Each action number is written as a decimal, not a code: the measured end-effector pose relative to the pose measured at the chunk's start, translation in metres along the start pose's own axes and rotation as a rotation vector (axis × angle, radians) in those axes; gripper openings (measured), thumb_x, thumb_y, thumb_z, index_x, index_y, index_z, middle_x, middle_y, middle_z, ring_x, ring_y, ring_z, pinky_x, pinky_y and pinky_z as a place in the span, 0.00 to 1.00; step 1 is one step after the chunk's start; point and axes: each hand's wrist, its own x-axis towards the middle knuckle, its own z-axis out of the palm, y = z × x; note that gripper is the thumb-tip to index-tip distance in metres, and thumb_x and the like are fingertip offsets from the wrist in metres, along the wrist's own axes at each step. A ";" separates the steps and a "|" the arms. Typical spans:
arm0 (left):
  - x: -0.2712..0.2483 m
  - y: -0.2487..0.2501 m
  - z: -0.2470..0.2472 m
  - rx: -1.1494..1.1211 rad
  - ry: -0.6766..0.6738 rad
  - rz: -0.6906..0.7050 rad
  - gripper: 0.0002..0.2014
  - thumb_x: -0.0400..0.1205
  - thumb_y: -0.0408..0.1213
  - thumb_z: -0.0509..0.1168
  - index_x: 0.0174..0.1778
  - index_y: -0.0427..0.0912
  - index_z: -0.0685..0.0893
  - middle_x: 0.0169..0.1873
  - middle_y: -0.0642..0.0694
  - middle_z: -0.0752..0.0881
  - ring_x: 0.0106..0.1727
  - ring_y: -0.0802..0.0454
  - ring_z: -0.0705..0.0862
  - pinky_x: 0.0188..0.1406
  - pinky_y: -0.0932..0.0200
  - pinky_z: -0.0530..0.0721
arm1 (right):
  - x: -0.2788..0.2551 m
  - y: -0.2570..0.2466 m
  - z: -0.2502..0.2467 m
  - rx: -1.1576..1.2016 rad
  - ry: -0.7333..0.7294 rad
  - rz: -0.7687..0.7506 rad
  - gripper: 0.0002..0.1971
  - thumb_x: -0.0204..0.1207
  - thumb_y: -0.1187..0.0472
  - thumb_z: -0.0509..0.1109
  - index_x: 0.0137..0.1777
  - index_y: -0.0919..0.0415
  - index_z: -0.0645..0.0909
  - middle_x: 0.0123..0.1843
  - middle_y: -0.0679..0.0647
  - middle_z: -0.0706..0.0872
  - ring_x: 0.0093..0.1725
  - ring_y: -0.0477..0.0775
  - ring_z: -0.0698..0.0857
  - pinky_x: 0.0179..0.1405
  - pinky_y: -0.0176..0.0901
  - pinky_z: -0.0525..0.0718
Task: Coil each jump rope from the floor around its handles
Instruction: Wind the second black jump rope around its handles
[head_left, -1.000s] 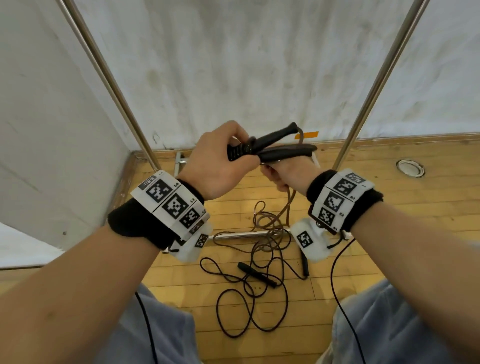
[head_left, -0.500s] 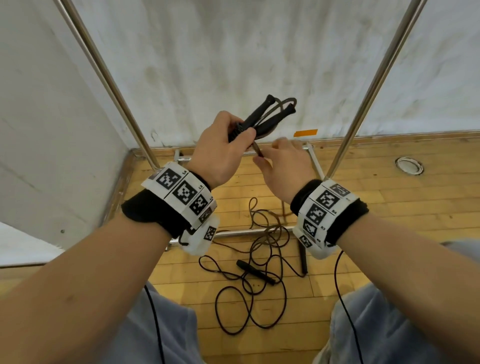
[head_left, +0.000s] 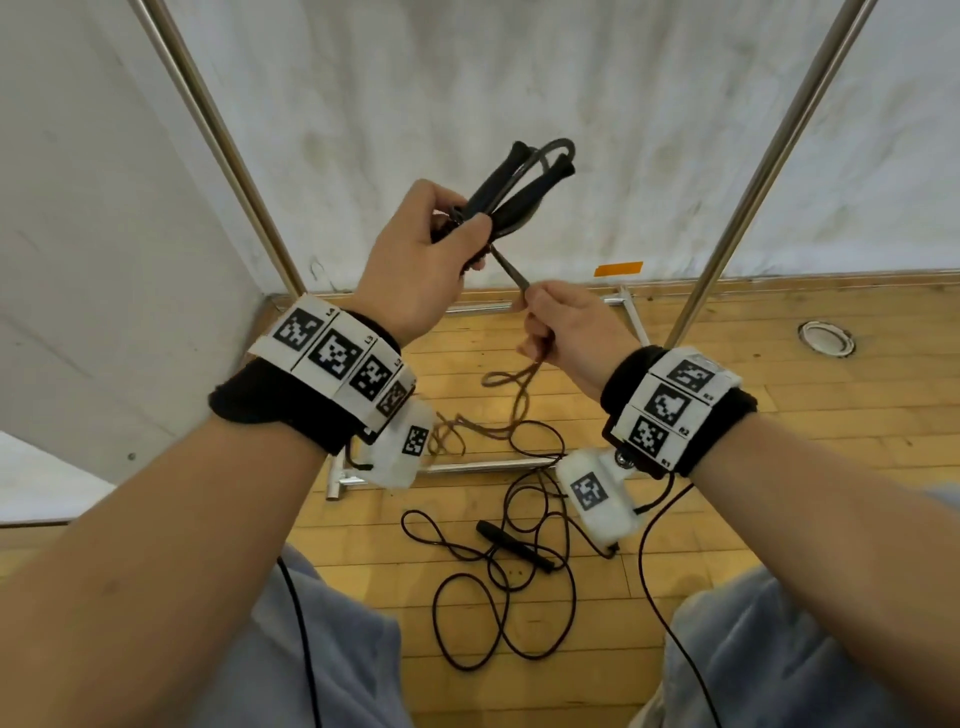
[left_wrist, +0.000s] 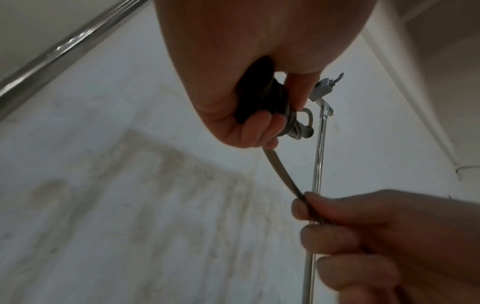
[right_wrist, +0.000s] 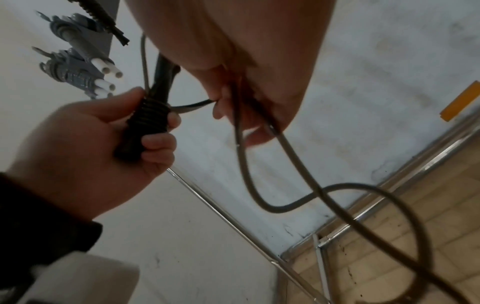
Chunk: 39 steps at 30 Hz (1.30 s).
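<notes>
My left hand (head_left: 431, 249) grips two black handles (head_left: 514, 192) together, held up in front of the wall; turns of brown rope lie round them (right_wrist: 150, 115). From the handles a short stretch of brown rope (head_left: 511, 273) runs down to my right hand (head_left: 561, 322), which pinches it (left_wrist: 303, 197). The rest of that rope (head_left: 514, 410) hangs in loops from my right hand towards the floor. A second jump rope, black (head_left: 493, 618), lies tangled on the wooden floor between my knees, with one black handle (head_left: 511, 543) showing.
Two slanted metal poles (head_left: 769, 156) rise in front of the white wall, joined to a metal frame (head_left: 467, 467) on the floor. A round floor socket (head_left: 826, 338) sits at the right. An orange tape strip (head_left: 618, 269) marks the wall base. Sensor cables hang from both wrists.
My left hand tipped the handles from pointing right to pointing up and lifted them. My right hand came out from under the handles, slid down the rope and moved lower right.
</notes>
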 end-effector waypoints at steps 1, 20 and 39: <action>0.001 -0.002 -0.002 0.048 -0.003 0.013 0.05 0.84 0.40 0.62 0.54 0.48 0.75 0.35 0.48 0.84 0.26 0.57 0.77 0.31 0.56 0.77 | 0.000 -0.001 0.000 -0.024 0.025 -0.013 0.14 0.86 0.59 0.55 0.43 0.58 0.79 0.24 0.44 0.70 0.24 0.47 0.71 0.32 0.43 0.77; 0.003 -0.038 -0.007 0.636 -0.088 0.046 0.14 0.82 0.45 0.65 0.56 0.49 0.67 0.43 0.51 0.81 0.39 0.54 0.82 0.36 0.58 0.79 | -0.019 -0.020 -0.005 -0.696 0.000 -0.208 0.17 0.82 0.52 0.61 0.30 0.52 0.74 0.21 0.42 0.69 0.20 0.39 0.69 0.21 0.26 0.67; 0.000 -0.041 0.003 0.751 -0.138 0.047 0.16 0.83 0.44 0.64 0.64 0.44 0.71 0.44 0.52 0.78 0.43 0.48 0.81 0.44 0.50 0.81 | -0.022 -0.030 -0.005 -0.321 -0.058 0.088 0.18 0.84 0.53 0.55 0.33 0.56 0.73 0.23 0.46 0.65 0.21 0.46 0.62 0.20 0.37 0.64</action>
